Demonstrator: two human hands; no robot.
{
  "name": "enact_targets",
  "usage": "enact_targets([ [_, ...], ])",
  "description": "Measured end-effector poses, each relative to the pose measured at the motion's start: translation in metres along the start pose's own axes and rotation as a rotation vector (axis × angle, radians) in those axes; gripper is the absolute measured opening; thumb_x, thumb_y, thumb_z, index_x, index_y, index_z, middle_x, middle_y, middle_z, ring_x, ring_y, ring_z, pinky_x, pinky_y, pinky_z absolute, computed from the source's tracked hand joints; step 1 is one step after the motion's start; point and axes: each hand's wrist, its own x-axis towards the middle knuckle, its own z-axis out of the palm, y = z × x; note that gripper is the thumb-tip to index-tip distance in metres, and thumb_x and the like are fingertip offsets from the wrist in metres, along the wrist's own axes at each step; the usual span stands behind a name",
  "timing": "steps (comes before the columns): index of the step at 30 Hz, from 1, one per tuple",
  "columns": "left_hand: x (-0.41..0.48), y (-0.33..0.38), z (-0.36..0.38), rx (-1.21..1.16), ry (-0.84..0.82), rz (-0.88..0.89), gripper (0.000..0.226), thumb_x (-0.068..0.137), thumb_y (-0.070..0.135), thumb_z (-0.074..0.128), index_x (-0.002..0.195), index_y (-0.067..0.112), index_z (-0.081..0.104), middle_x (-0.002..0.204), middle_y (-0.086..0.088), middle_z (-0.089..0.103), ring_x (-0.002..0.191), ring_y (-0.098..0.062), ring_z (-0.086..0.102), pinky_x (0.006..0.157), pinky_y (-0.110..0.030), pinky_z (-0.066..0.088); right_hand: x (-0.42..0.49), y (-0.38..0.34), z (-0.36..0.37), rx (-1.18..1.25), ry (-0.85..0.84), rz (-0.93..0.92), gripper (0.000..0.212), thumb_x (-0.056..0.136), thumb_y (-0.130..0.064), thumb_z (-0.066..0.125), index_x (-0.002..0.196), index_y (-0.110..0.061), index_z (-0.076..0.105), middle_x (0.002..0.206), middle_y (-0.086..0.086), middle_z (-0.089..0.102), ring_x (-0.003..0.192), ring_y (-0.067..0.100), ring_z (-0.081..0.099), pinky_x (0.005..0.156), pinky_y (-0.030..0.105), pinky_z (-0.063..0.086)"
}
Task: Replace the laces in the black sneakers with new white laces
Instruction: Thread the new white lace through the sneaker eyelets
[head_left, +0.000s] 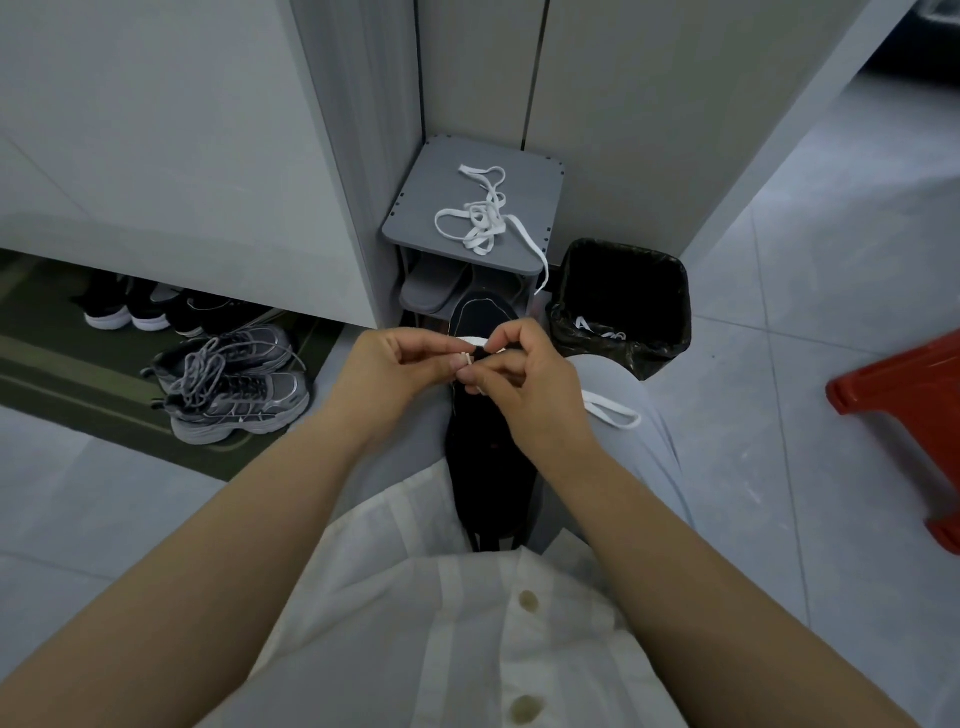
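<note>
Pale tiled floor with white cabinet fronts above. A small grey shoe stand (535, 187) sits upper centre and carries a second white lace (480, 223) in a loose tangle. I am seated, with the black canvas sneaker (488, 467) lying along my lap at centre frame, toe pointing away.

My left hand (400, 364) and right hand (524, 374) both have fingers curled, each pinching the flat white fabric lace (475, 341) over the sneaker's front half. A slack loop of it trails over my thigh, right of centre.

Assessment: the lace is light, limp and prone to twisting, so it is best held close to its stiffened tip for threading. The sneaker looks light and soft-sided. My lap steadies it, and the sole edge likely offers the firmest grip.
</note>
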Motion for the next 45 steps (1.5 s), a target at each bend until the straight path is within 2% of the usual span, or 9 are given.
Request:
enact_targets([
  [10, 0.003, 0.002, -0.001, 0.004, -0.047, -0.089, 0.009, 0.080, 0.001, 0.064, 0.084, 0.007, 0.069, 0.075, 0.000, 0.073, 0.077, -0.010, 0.067, 0.076, -0.018, 0.053, 0.007, -0.001, -0.003, -0.095, -0.046, -0.026, 0.039, 0.079, -0.009, 0.071, 0.077, -0.026, 0.036, 0.072, 0.007, 0.071, 0.066, 0.013, 0.068, 0.074, 0.037, 0.055],
  [14, 0.000, 0.005, 0.000, 0.092, -0.017, -0.031, 0.010, 0.084, 0.008, 0.063, 0.081, 0.016, 0.069, 0.074, 0.007, 0.070, 0.077, -0.004, 0.063, 0.078, -0.014, 0.049, 0.021, -0.006, -0.013, -0.157, -0.122, 0.075, 0.031, 0.075, -0.031, 0.075, 0.077, -0.020, 0.045, 0.070, 0.001, 0.066, 0.065, 0.019, 0.061, 0.067, 0.031, 0.050],
  [18, -0.002, 0.008, 0.002, -0.025, 0.071, -0.001, 0.015, 0.089, 0.008, 0.055, 0.081, 0.017, 0.065, 0.073, 0.014, 0.069, 0.073, 0.002, 0.059, 0.075, -0.012, 0.043, 0.048, -0.002, -0.027, -0.362, -0.071, 0.071, 0.024, 0.087, -0.037, 0.061, 0.083, -0.013, 0.060, 0.073, -0.004, 0.058, 0.066, 0.008, 0.050, 0.066, 0.021, 0.041],
  [22, -0.008, 0.013, 0.006, -0.200, 0.070, 0.004, 0.016, 0.090, 0.005, 0.049, 0.083, 0.012, 0.061, 0.078, 0.004, 0.073, 0.077, -0.006, 0.065, 0.081, -0.020, 0.050, 0.061, 0.012, -0.018, -0.734, -0.294, -0.011, 0.012, 0.084, -0.020, 0.064, 0.094, -0.015, 0.062, 0.092, 0.004, 0.057, 0.090, 0.019, 0.052, 0.080, 0.024, 0.038],
  [25, -0.013, 0.027, 0.004, -0.419, 0.072, -0.004, 0.018, 0.089, 0.007, 0.046, 0.077, 0.010, 0.059, 0.070, 0.000, 0.071, 0.070, -0.010, 0.066, 0.078, -0.023, 0.053, 0.068, 0.006, -0.019, -0.890, -0.368, -0.026, 0.006, 0.086, -0.023, 0.060, 0.087, -0.024, 0.054, 0.086, -0.004, 0.050, 0.099, 0.024, 0.048, 0.091, 0.034, 0.039],
  [28, -0.015, 0.041, -0.006, -0.470, 0.070, 0.034, 0.018, 0.089, 0.008, 0.046, 0.075, 0.009, 0.058, 0.059, 0.001, 0.064, 0.061, -0.011, 0.063, 0.073, -0.025, 0.056, 0.071, -0.003, -0.025, -0.891, -0.423, -0.022, 0.007, 0.087, -0.022, 0.060, 0.084, -0.024, 0.054, 0.071, -0.013, 0.046, 0.089, 0.020, 0.049, 0.082, 0.031, 0.040],
  [36, 0.000, 0.016, -0.018, 0.101, 0.140, -0.055, 0.023, 0.094, 0.004, 0.045, 0.075, 0.016, 0.050, 0.060, 0.006, 0.056, 0.049, -0.006, 0.046, 0.060, -0.023, 0.038, 0.069, -0.033, -0.043, -0.773, -0.448, 0.100, 0.033, 0.092, -0.035, 0.053, 0.074, -0.010, 0.063, 0.067, -0.004, 0.062, 0.061, 0.009, 0.054, 0.059, 0.026, 0.041],
  [41, 0.003, -0.023, -0.006, 0.570, 0.032, -0.074, 0.020, 0.092, 0.015, 0.050, 0.074, 0.023, 0.047, 0.082, -0.004, 0.059, 0.075, -0.016, 0.053, 0.078, -0.036, 0.044, 0.062, -0.051, -0.039, -0.488, -0.365, 0.150, 0.043, 0.093, -0.042, 0.050, 0.057, -0.017, 0.046, 0.053, -0.006, 0.056, 0.049, 0.007, 0.050, 0.054, 0.024, 0.037],
  [45, -0.007, -0.031, -0.011, 0.534, -0.005, -0.041, 0.023, 0.083, 0.021, 0.064, 0.068, 0.037, 0.057, 0.095, 0.003, 0.063, 0.095, -0.015, 0.059, 0.093, -0.033, 0.044, 0.060, -0.053, -0.044, -0.522, -0.369, 0.083, 0.034, 0.086, -0.039, 0.062, 0.063, -0.016, 0.052, 0.055, -0.006, 0.048, 0.045, 0.000, 0.043, 0.053, 0.020, 0.036],
])
